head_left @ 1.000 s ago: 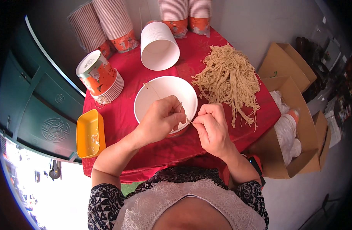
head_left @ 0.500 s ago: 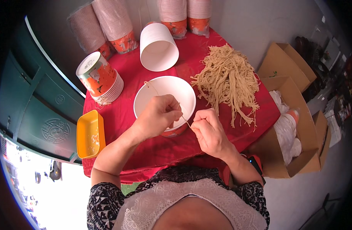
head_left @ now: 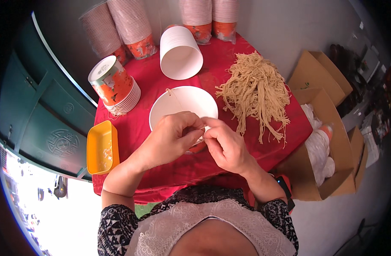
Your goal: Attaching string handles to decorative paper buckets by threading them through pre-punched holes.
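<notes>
A round paper bucket (head_left: pixel 185 96), white inside and orange outside, sits in front of me with its mouth up. One end of a thin tan cord (head_left: pixel 169 91) passes through the bucket's far-left rim and shows a small knot there. Over the near side of the rim, my left hand (head_left: pixel 167 138) is closed in a pinch on the cord. Its fingertips meet those of my right hand (head_left: pixel 226 144), which is also closed in a pinch. The cord between the fingertips is mostly hidden by the fingers.
A pile of tan cords (head_left: pixel 259 94) lies right on the red tablecloth (head_left: pixel 161 181). White nested buckets (head_left: pixel 178 49) lie on their side behind; upturned orange buckets (head_left: pixel 114 87) stand left. A yellow tray (head_left: pixel 91 149) sits at the left edge. Cardboard boxes (head_left: pixel 332 149) stand right.
My right hand has moved up and left, so its fingertips now meet the left hand's. The stretch of cord seen between the hands earlier is now covered by fingers.
</notes>
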### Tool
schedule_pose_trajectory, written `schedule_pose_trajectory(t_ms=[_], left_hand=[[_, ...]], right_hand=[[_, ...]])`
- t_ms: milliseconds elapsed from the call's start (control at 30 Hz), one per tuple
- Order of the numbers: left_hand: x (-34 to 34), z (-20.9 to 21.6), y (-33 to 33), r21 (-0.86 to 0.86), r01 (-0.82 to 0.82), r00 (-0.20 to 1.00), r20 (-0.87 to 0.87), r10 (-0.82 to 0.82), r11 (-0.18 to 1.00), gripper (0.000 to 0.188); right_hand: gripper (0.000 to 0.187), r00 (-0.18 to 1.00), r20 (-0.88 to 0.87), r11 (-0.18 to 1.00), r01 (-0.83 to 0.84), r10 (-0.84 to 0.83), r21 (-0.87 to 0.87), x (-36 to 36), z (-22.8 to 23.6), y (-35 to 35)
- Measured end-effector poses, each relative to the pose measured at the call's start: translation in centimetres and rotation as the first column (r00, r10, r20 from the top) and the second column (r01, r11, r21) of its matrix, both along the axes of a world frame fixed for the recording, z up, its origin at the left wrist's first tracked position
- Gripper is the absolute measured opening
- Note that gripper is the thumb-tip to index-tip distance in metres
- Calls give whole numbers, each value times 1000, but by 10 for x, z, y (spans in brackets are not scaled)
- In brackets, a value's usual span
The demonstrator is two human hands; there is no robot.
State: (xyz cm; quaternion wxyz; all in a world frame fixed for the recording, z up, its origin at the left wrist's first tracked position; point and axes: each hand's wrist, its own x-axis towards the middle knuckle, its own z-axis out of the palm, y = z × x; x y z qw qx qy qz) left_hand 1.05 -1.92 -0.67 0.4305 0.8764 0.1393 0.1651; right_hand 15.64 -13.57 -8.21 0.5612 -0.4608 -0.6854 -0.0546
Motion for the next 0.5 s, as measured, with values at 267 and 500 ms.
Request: schedule_pose_trajectory(t_ms=[267, 500], left_hand=[[-13, -8, -3, 13, -72, 997, 16, 72, 997, 10], [-20, -22, -8, 355, -32, 993, 118, -11, 934, 16]], right_hand=[[18, 995, -94, 998, 49, -45, 45, -11, -9, 4], [18, 972, -189, 984, 157, -140, 81, -21, -18, 4]])
